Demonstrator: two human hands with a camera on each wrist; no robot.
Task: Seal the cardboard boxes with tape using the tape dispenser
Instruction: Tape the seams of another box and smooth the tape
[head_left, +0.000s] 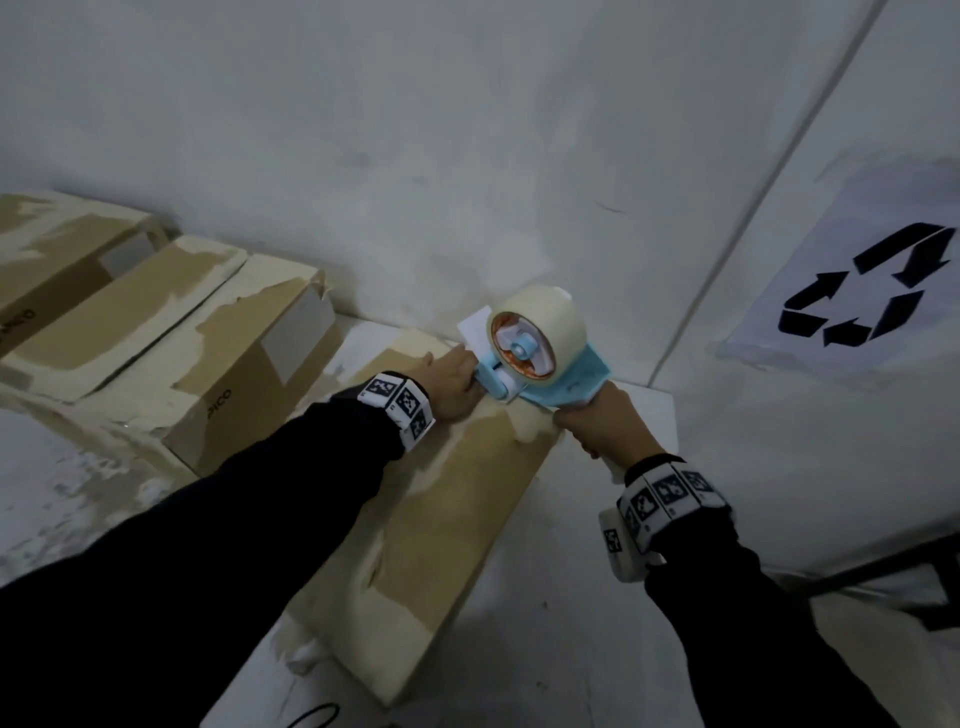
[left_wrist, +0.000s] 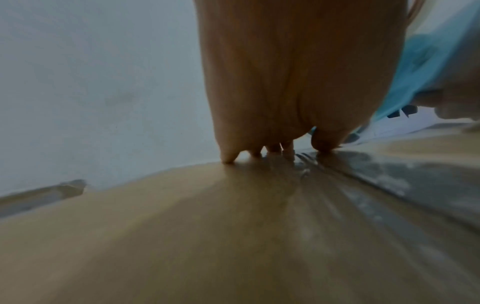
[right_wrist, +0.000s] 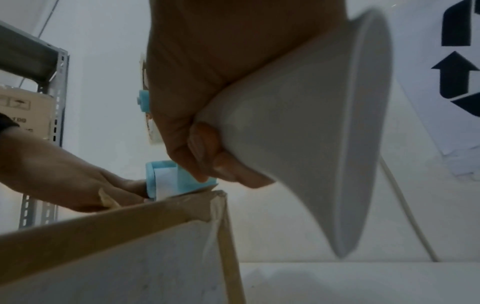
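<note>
Black sleeves ran from the near edge of the head view to both hands over a long brown cardboard box (head_left: 447, 525) lying on a white desk (head_left: 587, 613). The right hand (head_left: 605, 423) was closed around the pale handle of a light-blue plastic tape dispenser (head_left: 540, 364) carrying a roll of translucent tape (head_left: 543, 325), with the dispenser's front roller set down on the far end of the box top. The left hand (head_left: 454, 387) lay flat just left of the dispenser, fingers (left_wrist: 228, 158) straight and pressing the lid; whether they also pinned the tape's free end could not be told. In the right wrist view the roller appeared to meet the top edge at the far right corner of the box (right_wrist: 166, 207). Three further brown cardboard boxes (head_left: 156, 332), patched with old tape, lay well apart to the left against a white wall (head_left: 415, 130); a printed recycling sign (head_left: 862, 291) hung at right.

Judged from this, the strip was only being started. Good practice would be to keep the left hand's pressure on the lid, hold the roller firmly against the cardboard, and draw the dispenser straight toward the near end along the seam, keeping the tape taut to avoid wrinkles.
</note>
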